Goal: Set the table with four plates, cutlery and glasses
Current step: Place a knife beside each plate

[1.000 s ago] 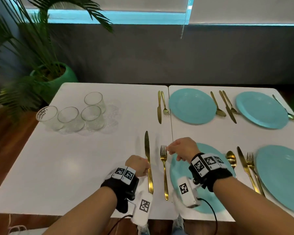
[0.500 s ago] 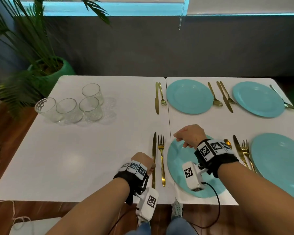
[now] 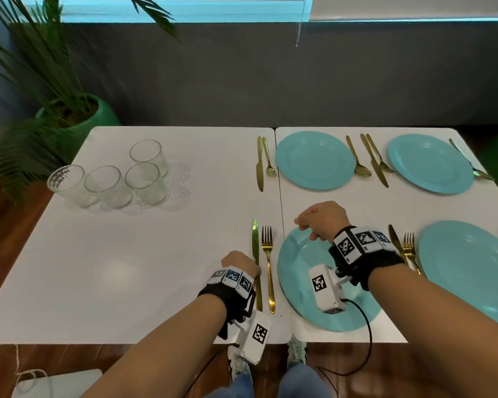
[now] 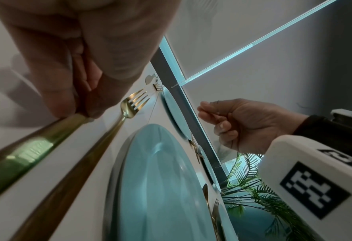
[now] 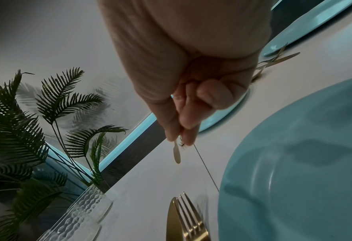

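Observation:
Four turquoise plates lie on the white table (image 3: 127, 268), each flanked by gold cutlery. My left hand (image 3: 252, 268) pinches the handle of a gold knife (image 3: 255, 239) that lies flat left of the near plate (image 3: 299, 271). The left wrist view shows the fingertips (image 4: 67, 104) closed on that knife (image 4: 26, 146). A gold fork (image 3: 268, 259) lies free between knife and plate. My right hand (image 3: 299, 225) hovers over the plate's far rim with curled fingers (image 5: 187, 130) and holds nothing. Several clear glasses (image 3: 144, 179) stand grouped at the far left.
The other plates sit far centre (image 3: 314, 159), far right (image 3: 430, 163) and near right (image 3: 472, 271), with cutlery beside them. A palm in a green pot (image 3: 78, 116) stands off the table's far left corner. A seam (image 3: 281, 211) splits the two tabletops.
My left hand has drawn the knife back and close beside the fork, so the two lie parallel. My right hand has left the fork's tines and risen over the plate.

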The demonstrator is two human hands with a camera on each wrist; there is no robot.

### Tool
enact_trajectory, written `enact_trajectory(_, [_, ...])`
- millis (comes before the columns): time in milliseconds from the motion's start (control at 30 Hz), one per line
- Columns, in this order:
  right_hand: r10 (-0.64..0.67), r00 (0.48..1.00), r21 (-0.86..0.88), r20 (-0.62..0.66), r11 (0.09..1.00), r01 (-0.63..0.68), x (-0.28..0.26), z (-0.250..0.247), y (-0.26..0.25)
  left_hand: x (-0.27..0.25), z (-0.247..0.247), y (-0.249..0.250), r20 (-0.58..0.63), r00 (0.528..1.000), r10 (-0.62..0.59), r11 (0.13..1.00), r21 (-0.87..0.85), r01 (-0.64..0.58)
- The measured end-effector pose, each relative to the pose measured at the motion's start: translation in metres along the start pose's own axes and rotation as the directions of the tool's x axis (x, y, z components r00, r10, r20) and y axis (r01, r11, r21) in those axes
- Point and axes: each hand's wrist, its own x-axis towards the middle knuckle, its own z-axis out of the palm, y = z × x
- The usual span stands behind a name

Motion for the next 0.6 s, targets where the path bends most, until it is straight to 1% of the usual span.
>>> enact_trajectory(100, [0.010, 1.000, 0.021, 0.001, 1.000, -0.010, 0.002, 0.002, 0.000, 0.002, 0.001, 0.003, -0.025, 1.000, -0.011, 0.999, 0.046, 0.012])
enact_trajectory(133, [0.014, 1.000, 0.030, -0.001, 0.999, -0.014, 0.002, 0.003, 0.000, 0.001, 0.001, 0.004, -0.033, 0.999, -0.003, 0.999, 0.035, 0.004])
enact_trajectory(233, [0.023, 1.000, 0.028, 0.001, 0.999, -0.023, 0.003, 0.005, 0.002, -0.010, -0.001, 0.012, -0.034, 0.999, -0.009, 0.993, 0.120, 0.013])
enact_trajectory(300, [0.020, 1.000, 0.017, -0.002, 1.000, -0.020, 0.004, 0.005, 0.003, -0.019, -0.004, 0.016, -0.114, 0.993, -0.034, 0.996, 0.078, 0.043])
enact_trajectory(333, [0.020, 1.000, 0.014, -0.003, 1.000, -0.020, 0.005, 0.005, 0.003, -0.018, -0.004, 0.015, -0.131, 0.991, -0.041, 0.995, 0.084, 0.053])
enact_trajectory(367, [0.019, 1.000, 0.012, -0.003, 1.000, -0.019, 0.006, 0.006, 0.003, -0.016, -0.003, 0.016, -0.100, 0.995, -0.028, 0.998, 0.055, 0.034])
enact_trajectory(400, [0.017, 1.000, 0.010, -0.002, 1.000, -0.017, 0.007, 0.006, 0.003, -0.014, -0.002, 0.015, -0.049, 0.999, -0.009, 0.998, 0.068, 0.012])
enact_trajectory(500, [0.009, 1.000, -0.014, 0.007, 1.000, -0.009, 0.008, 0.006, 0.001, -0.014, -0.003, 0.011, -0.030, 1.000, 0.002, 0.998, 0.061, 0.000])
enact_trajectory(600, [-0.009, 1.000, -0.031, 0.003, 0.999, 0.009, 0.011, 0.008, -0.004, -0.008, -0.005, 0.010, 0.002, 1.000, -0.009, 1.000, 0.004, 0.009])
